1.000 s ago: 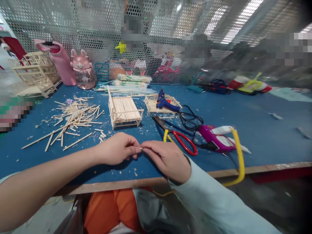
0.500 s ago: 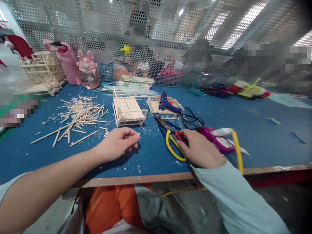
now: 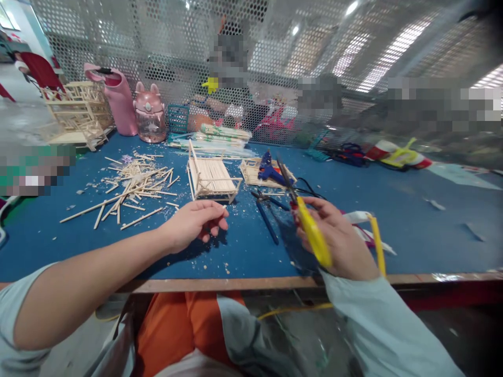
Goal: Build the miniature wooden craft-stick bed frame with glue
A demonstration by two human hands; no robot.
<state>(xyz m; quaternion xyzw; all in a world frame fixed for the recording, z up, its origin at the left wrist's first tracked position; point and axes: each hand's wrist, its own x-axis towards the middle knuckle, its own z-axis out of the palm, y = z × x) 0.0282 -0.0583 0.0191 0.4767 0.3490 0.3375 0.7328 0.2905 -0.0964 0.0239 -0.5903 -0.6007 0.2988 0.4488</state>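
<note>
Between thumb and forefinger of my left hand [image 3: 196, 224] a short piece of wooden stick [image 3: 224, 207] is pinched; only its pale tip shows. My right hand [image 3: 338, 235] is closed round scissors with yellow and red handles [image 3: 313, 230], lifted off the table with the dark blades pointing up and away. Just beyond my left hand stands a small bed-like frame of wooden sticks [image 3: 214, 175]. On the table between my hands lie pliers with dark blue handles [image 3: 268, 222]. A blue glue gun [image 3: 271, 170] rests on a flat stick piece [image 3: 249, 173].
Loose sticks [image 3: 135, 191] and crumbs are scattered at the left. Behind them stand a pink bottle [image 3: 121, 107], a clear pink-lidded bottle [image 3: 150, 118] and a larger stick model [image 3: 76, 112]. Bundled sticks [image 3: 223, 135] lie at the back before a perforated metal screen [image 3: 165, 47].
My right hand has taken hold of the scissors and raised them from the table, uncovering the pliers. My left hand keeps its pinch on the stick piece. The view has shifted slightly.
</note>
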